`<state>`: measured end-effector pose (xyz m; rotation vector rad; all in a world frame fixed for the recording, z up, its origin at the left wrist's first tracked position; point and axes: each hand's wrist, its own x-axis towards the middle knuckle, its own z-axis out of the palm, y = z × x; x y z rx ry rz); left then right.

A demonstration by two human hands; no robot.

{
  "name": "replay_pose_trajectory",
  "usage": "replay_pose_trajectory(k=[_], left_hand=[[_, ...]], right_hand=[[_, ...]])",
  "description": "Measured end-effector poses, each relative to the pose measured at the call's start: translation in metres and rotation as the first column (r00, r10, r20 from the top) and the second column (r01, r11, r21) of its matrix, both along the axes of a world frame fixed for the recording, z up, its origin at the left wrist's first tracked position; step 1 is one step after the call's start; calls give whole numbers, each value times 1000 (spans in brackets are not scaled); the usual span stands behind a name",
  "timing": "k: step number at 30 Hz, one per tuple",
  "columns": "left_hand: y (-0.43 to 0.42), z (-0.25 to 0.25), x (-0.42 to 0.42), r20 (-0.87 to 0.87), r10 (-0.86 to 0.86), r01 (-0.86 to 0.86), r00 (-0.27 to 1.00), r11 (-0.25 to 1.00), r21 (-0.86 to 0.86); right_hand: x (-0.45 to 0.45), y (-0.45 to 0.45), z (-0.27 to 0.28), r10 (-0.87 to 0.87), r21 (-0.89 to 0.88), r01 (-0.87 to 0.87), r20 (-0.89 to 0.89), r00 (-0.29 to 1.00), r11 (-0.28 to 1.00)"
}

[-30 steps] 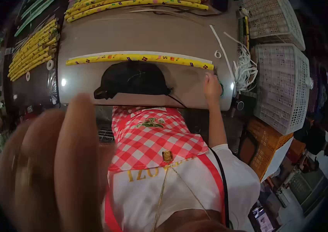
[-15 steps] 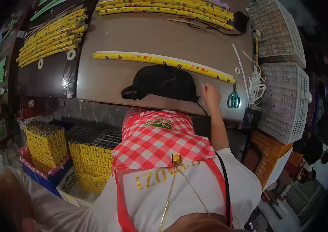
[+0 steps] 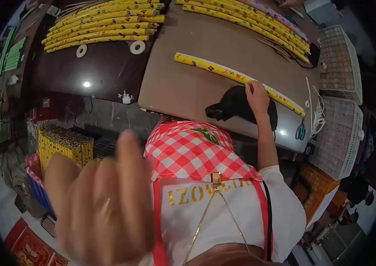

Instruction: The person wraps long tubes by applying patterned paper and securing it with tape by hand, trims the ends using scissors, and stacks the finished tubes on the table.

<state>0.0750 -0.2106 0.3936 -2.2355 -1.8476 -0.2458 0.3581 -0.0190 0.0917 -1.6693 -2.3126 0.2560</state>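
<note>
A yellow patterned roll (image 3: 214, 68) with a white edge lies slantwise on the brown table. My right hand (image 3: 258, 98) is over the roll's lower edge and partly covers it, with its fingers curled together. What they grip, if anything, is hidden. Below that hand sits a black pouch-like bag (image 3: 234, 104), partly behind my wrist. Teal-handled scissors (image 3: 301, 131) lie near the roll's right end. Close to the camera, my left hand (image 3: 103, 204) is large and blurred, raised in front of my body. Its fingers are smeared, and nothing can be made out in it.
More yellow rolls (image 3: 103, 26) lie on the dark table at left, near two white tape rings (image 3: 137, 47). Further rolls (image 3: 245, 26) line the brown table's far side. White crates (image 3: 336, 137) stand at right, and bundled yellow sticks (image 3: 63, 144) at lower left.
My right hand has moved up and onto the yellow roll. My left hand has risen large into view from the lower left. The camera has turned, shifting the table rightward.
</note>
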Motion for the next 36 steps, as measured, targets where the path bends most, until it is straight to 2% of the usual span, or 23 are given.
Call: replay_pose_trajectory(k=[1, 2, 3, 4, 5, 6, 7, 8, 9, 11, 12, 14, 16, 17, 18, 19, 20, 21, 22, 24, 26, 34, 36], left_hand=[[9, -14, -10, -39, 16, -20, 999, 996, -84], [26, -37, -22, -66, 12, -26, 998, 976, -215], [50, -70, -40, 63, -58, 82, 996, 867, -491], [75, -123, -52, 175, -158, 225, 972, 847, -481], [97, -171, -52, 143, -151, 201, 978, 857, -474], [117, -238, -53, 199, -201, 265, 959, 883, -388], [138, -295, -48, 343, -200, 290, 918, 928, -235], [161, -337, -37, 303, -152, 258, 941, 900, -350], [169, -344, -33, 217, -260, 266, 941, 964, 4], [195, -372, -32, 219, -287, 307, 933, 950, -65], [207, -365, -36, 207, -304, 320, 930, 946, -47], [201, -366, -31, 304, -297, 370, 905, 903, -220], [208, -376, -35, 324, -319, 395, 891, 895, -206], [207, -367, -31, 169, -285, 316, 943, 928, -197], [217, -354, -27, 286, -142, 269, 947, 837, -476], [216, -365, -31, 285, -269, 338, 920, 913, -229], [218, -353, -25, 166, -270, 307, 949, 911, -276], [219, -365, -25, 126, -277, 303, 953, 906, -297], [218, -371, -26, 235, -269, 319, 934, 924, -210], [216, -374, -26, 197, -259, 306, 945, 914, -265], [211, -374, -26, 255, -281, 331, 925, 926, -180], [206, -363, -26, 292, -217, 295, 931, 921, -255], [204, -350, -28, 484, -239, 315, 842, 945, -82]], right_hand=[[-17, 7, -4, 90, 56, -87, -55, 994, 995], [-29, 17, -6, 134, -22, -132, 99, 986, 991], [-35, 28, -13, 193, -32, -191, 116, 974, 981], [-40, 39, -18, 253, -38, -250, 134, 958, 967], [-44, 44, -15, 269, -98, -257, 146, 952, 961], [-39, 52, -25, 288, -150, -259, 220, 932, 954], [-41, 58, -23, 315, -211, -276, 181, 932, 938], [-36, 67, -36, 323, -286, -259, 202, 925, 923], [-58, 68, 2, 343, -544, -122, 325, 881, 830], [-48, 67, -5, 326, -491, -176, 238, 915, 853], [-51, 76, -7, 307, -472, -167, 239, 921, 866], [-38, 58, -20, 322, -367, -219, 249, 913, 904], [-33, 56, -39, 278, -381, -175, 237, 931, 908], [-32, 54, -40, 288, -339, -212, 192, 938, 917], [-33, 50, -36, 259, -308, -192, 190, 947, 932], [-32, 48, -40, 226, -257, -180, 162, 960, 949], [-32, 48, -42, 164, -258, -127, 126, 978, 958], [-25, 51, -54, 199, -165, -179, 112, 974, 970], [-30, 45, -46, 148, -197, -133, 65, 987, 971], [-28, 45, -44, 162, -170, -151, 55, 985, 974], [-28, 43, -49, 125, -204, -110, 64, 990, 973], [-27, 37, -56, 139, -95, -135, 38, 990, 986], [-29, 36, -51, 137, -90, -134, 23, 990, 987]])
